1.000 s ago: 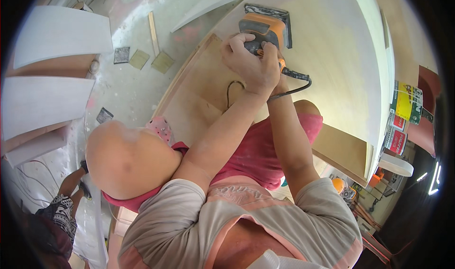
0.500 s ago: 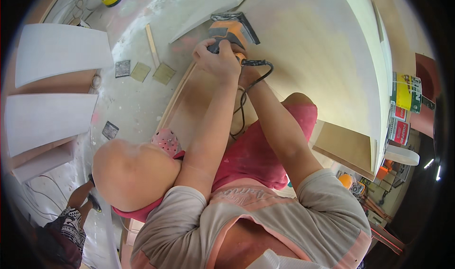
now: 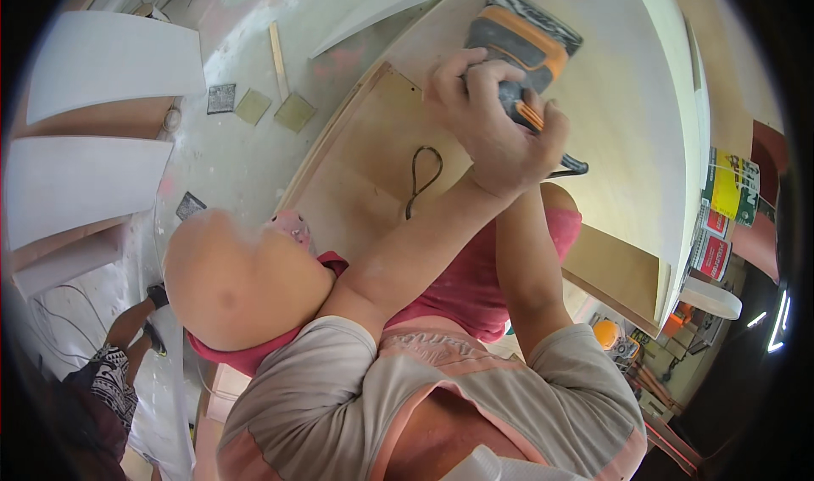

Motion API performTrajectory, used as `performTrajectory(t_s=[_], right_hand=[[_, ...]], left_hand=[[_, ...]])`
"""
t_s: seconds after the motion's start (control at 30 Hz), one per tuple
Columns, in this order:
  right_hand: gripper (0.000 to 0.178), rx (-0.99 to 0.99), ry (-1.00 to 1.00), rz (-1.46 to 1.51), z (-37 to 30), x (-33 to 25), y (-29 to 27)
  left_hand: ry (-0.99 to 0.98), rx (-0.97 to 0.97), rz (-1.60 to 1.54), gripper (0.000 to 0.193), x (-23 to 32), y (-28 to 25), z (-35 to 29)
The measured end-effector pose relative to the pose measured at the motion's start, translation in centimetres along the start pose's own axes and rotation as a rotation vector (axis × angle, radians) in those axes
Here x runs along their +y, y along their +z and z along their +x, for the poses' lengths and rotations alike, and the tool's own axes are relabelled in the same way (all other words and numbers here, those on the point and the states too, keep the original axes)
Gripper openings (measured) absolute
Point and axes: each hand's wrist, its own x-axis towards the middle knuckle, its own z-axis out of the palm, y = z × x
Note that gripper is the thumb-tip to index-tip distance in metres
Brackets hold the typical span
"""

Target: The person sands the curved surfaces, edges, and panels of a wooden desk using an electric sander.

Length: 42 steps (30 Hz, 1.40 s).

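Observation:
An orange and black electric sander (image 3: 517, 44) rests against the large pale curved wooden panel (image 3: 627, 99) ahead of me. My left hand (image 3: 500, 125) is wrapped round its body and handle, with the fingers bent over the dark grip. My right forearm (image 3: 527, 260) rises behind the left wrist. The right hand itself is hidden behind the left hand, so its hold does not show. A black power cord (image 3: 572, 167) leaves the sander's rear end, and a loop of cord (image 3: 424, 171) hangs over the wood lower down.
White curved panels (image 3: 110, 65) stand at the left. Several small square pads (image 3: 295, 113) and a wooden stick (image 3: 278, 61) lie on the floor. Tins (image 3: 731, 184) stand at the right. My bare knee (image 3: 242, 286) is bent close by. Another person's legs (image 3: 136, 328) show lower left.
The sander has moved right and a little up across the panel, turning slightly, with my left hand on it. My forearms have swung right and now cross. The view has shifted slightly.

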Motion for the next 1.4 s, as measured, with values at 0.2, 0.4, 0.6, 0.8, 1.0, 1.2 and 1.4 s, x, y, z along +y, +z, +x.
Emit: performTrajectory(t_s=[0.2, 0.4, 0.6, 0.8, 1.0, 1.2, 1.4], right_hand=[[0.027, -0.068, 0.078, 0.001, 2.1, 3.0, 0.6], [0.029, -0.052, 0.211, -0.016, 5.7, 7.1, 0.1], [0.031, -0.032, 0.258, -0.045, 6.6, 7.5, -0.1], [0.033, -0.051, 0.257, 0.039, 5.3, 5.9, -0.1], [0.035, -0.184, 0.215, 0.551, 0.6, 0.4, -0.3], [0.037, 0.023, -0.107, 0.109, 0.5, 0.6, 2.6], [0.053, -0.319, 0.129, 0.164, 2.2, 3.1, 2.9]], left_hand=[[0.044, 0.025, -0.075, 0.030, -2.3, 0.2, 0.9], [-0.182, 0.015, -0.042, 0.028, -8.9, -0.8, 1.3], [-0.407, 0.036, -0.039, 0.027, -9.3, -0.5, 0.9], [-0.103, -0.014, 0.053, 0.027, -7.4, -1.2, 1.1], [0.095, -0.023, -0.090, 0.029, 1.0, 0.0, 1.1], [0.235, -0.098, -0.239, 0.028, -1.4, -0.7, 2.9], [-0.147, -0.075, -0.346, 0.023, -5.2, -0.6, 2.2]])
